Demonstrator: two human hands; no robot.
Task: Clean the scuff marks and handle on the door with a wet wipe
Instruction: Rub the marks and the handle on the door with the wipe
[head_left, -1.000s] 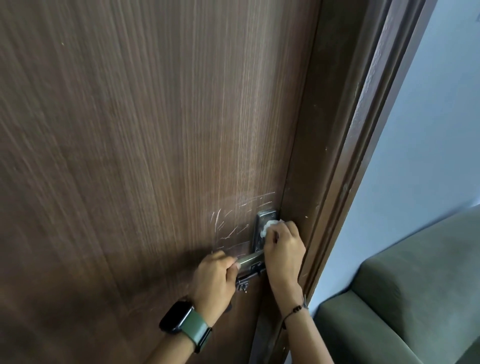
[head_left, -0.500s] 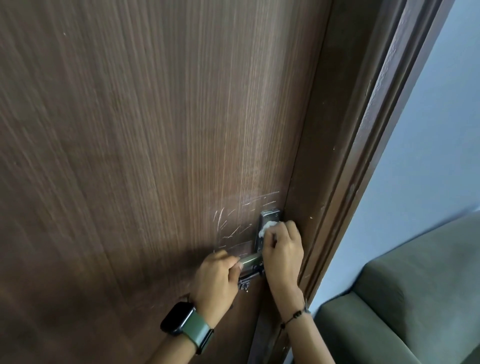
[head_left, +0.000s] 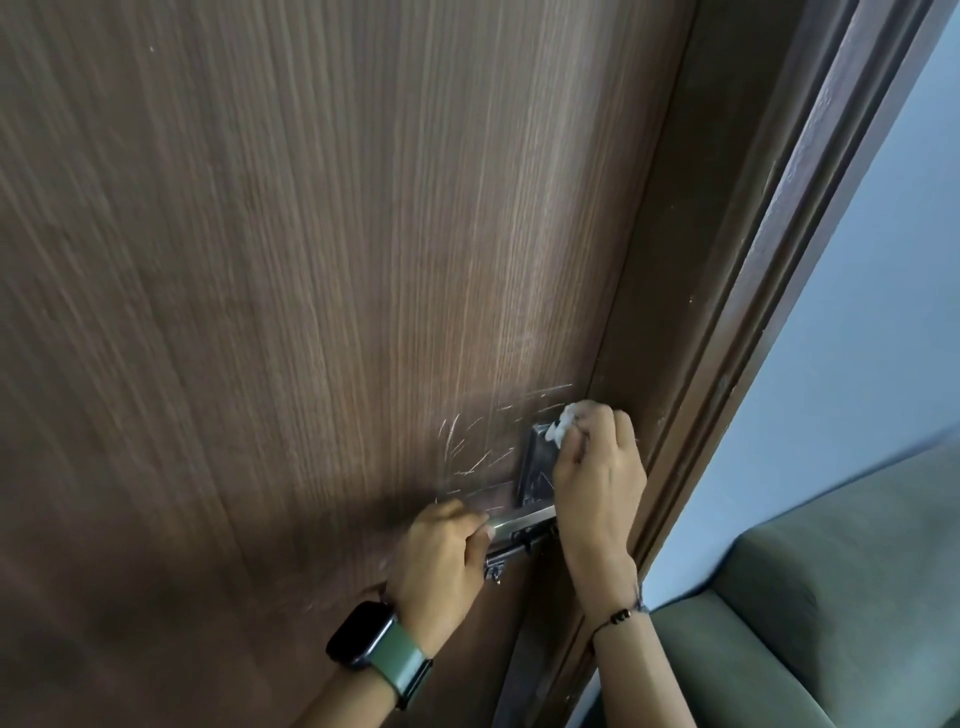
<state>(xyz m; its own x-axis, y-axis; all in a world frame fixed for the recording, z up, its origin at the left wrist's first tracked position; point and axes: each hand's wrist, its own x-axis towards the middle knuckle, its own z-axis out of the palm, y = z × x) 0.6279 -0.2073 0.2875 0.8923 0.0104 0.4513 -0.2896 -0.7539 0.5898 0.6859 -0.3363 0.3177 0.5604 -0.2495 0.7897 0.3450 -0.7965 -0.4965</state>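
Nearest the camera: left forearm with a dark smartwatch on a green strap, right wrist with a thin black cord bracelet.

Left hand is curled round the metal lever handle, fingers closed on its free end, steadying it. Below the lever a small latch or key piece shows, too blurred to say which.

Right hand sits just right of the lever, fingers bunched tight, pinching a crumpled white wet wipe. The wipe pokes out past the fingertips and presses on the top right corner of the metal backplate, near the door edge.

Further up and left on the brown wood-grain door: pale scuff marks, a scatter of thin light scratches left of and above the plate, none looking wiped off. Door frame runs along the right. Beyond it, blue-grey wall and a grey-green sofa.

Step in hand, judged: wiping the handle hardware, at the top of the plate. Scuffs look not yet done, so the task seems partway at most.

The next move likely calls for sliding the wipe left off the plate onto the scuffs, or down along the lever. It needs firm fingertip pressure, short rubs across the scratches, and the wipe kept bunched so it doesn't slip out. To clean the lever's grip end, the left hand would have to let go.
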